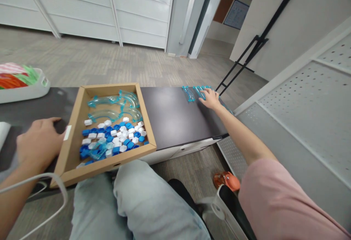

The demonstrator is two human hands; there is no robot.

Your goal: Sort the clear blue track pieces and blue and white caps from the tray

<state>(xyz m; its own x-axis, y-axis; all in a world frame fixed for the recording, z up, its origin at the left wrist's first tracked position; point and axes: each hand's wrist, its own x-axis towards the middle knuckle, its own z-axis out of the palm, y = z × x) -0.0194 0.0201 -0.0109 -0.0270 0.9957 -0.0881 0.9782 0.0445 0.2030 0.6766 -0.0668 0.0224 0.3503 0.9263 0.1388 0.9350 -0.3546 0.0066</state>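
Note:
My right hand (210, 99) reaches to the far right end of the table, its fingers apart over a group of clear tube pieces with teal ends (199, 92). Its fingertips seem to touch them. Just left of that group lies a single curved clear tube piece (188, 94). My left hand (41, 143) rests by the left wall of a cardboard box (149, 132), thumb and forefinger apart. Inside the box, several curved clear tubes (105, 115) lie at the back. Blue and white hexagonal pieces (123, 134) fill the front, with a clear teal piece (98, 150) among them.
A white basket (24, 93) with red and green contents stands at the table's left end. A white cable (61, 187) loops over my left forearm. An orange-lidded bottle (227, 181) is on the floor at right. A perforated panel (304, 112) borders the right side.

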